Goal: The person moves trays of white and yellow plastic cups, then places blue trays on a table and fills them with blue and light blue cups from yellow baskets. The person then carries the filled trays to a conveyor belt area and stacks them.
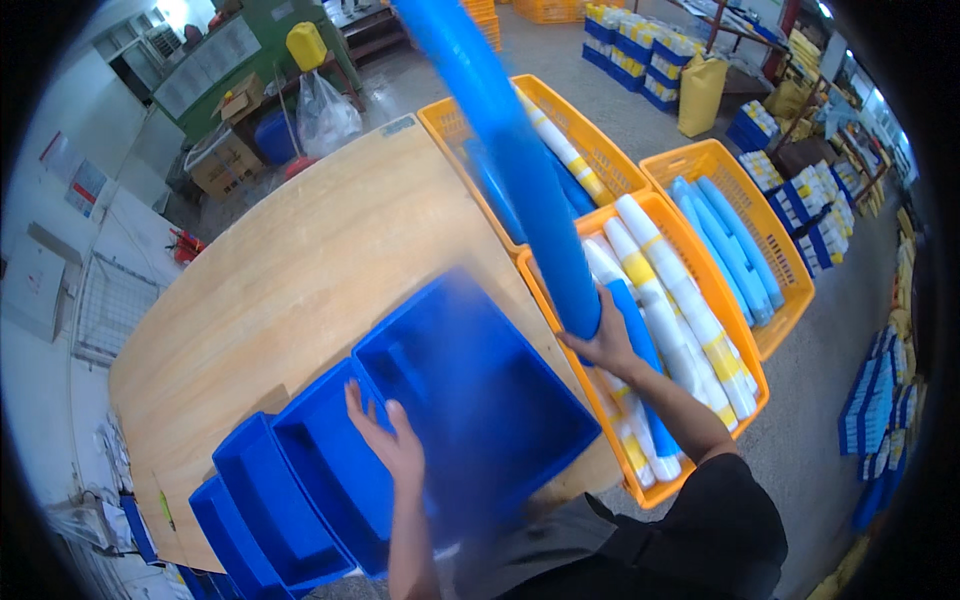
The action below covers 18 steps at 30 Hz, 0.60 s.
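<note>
My right hand (606, 342) is wrapped round the lower end of a long, thick blue plastic roll (540, 190), which stands tilted, its upper end past the top of the picture. Beneath that arm is an orange crate (708, 285) holding white-and-yellow rolls (655, 250) and some blue ones. My left hand (392, 440) is open, fingers apart, above a row of blue plastic bins. Nearest it are the largest blue bin (565, 405), blurred in part, and a narrower blue bin (310, 405). No roll shows inside these bins.
The bins sit on a curved wooden table (270, 290). Beyond its right edge stand a second orange crate (585, 130) with blue and white rolls, and a third (785, 250) with light-blue rolls. Stacked blue boxes (635, 50) and a yellow sack (702, 95) are farther back.
</note>
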Tool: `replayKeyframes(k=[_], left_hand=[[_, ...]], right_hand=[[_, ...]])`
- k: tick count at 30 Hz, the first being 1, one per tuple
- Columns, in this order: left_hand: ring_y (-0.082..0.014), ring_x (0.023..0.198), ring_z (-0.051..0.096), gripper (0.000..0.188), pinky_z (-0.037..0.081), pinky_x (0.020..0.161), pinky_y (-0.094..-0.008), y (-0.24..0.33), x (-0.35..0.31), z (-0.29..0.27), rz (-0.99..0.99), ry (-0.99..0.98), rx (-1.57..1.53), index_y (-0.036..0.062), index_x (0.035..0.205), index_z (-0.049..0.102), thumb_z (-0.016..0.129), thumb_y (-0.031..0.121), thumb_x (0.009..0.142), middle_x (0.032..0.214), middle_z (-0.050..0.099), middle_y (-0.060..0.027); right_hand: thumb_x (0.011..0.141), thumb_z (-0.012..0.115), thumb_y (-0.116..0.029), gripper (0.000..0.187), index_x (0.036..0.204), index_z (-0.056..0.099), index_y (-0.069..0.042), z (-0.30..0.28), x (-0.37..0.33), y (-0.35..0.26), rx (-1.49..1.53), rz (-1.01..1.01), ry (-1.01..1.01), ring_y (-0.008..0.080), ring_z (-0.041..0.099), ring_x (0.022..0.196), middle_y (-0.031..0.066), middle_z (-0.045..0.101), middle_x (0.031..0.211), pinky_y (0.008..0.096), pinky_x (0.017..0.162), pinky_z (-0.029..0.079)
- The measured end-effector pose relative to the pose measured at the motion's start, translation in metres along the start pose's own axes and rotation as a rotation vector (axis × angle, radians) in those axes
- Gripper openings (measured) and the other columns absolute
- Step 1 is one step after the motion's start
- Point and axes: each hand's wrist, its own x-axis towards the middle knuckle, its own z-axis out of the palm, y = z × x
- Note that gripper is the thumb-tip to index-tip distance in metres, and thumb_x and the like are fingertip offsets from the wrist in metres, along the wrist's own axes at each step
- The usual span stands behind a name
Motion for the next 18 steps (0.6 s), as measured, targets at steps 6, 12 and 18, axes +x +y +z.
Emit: replayKeyframes(k=[6,12,18], left_hand=[[-0.0347,0.149,0.029,0.087,0.025,0.12,-0.0538,0.115,0.035,-0.075,0.009,-0.491,-1.594,0.0033,0.156,0.025,0.038,0.068,0.099,0.157,0.032,-0.0248],[-0.0435,0.147,0.029,0.096,0.022,0.119,-0.0652,0.114,-0.065,-0.125,-0.162,-0.074,-1.509,0.009,0.154,0.03,0.068,0.064,0.085,0.157,0.032,-0.024],[-0.0377,0.144,0.035,0.101,0.049,0.106,-0.0566,0.092,-0.173,-0.063,-0.264,-0.284,-0.932,0.0133,0.151,0.031,0.09,0.037,0.073,0.154,0.037,-0.0154]], right_hand=[[0.066,0.092,-0.02,0.087,0.137,0.043,-0.008,-0.038,-0.137,0.001,-0.046,-0.27,-0.089,0.0385,0.06,0.113,0.0198,0.058,0.124,0.0459,0.097,0.049],[0.062,0.083,-0.004,0.067,0.123,0.055,-0.009,-0.069,-0.084,0.018,-0.312,-0.485,0.318,0.039,0.059,0.114,0.0161,0.062,0.12,0.0483,0.099,0.044],[0.098,0.061,-0.042,0.06,0.14,0.045,-0.002,-0.038,0.016,-0.071,1.017,0.255,0.59,0.037,0.059,0.121,0.0247,0.059,0.129,0.0467,0.096,0.054]])
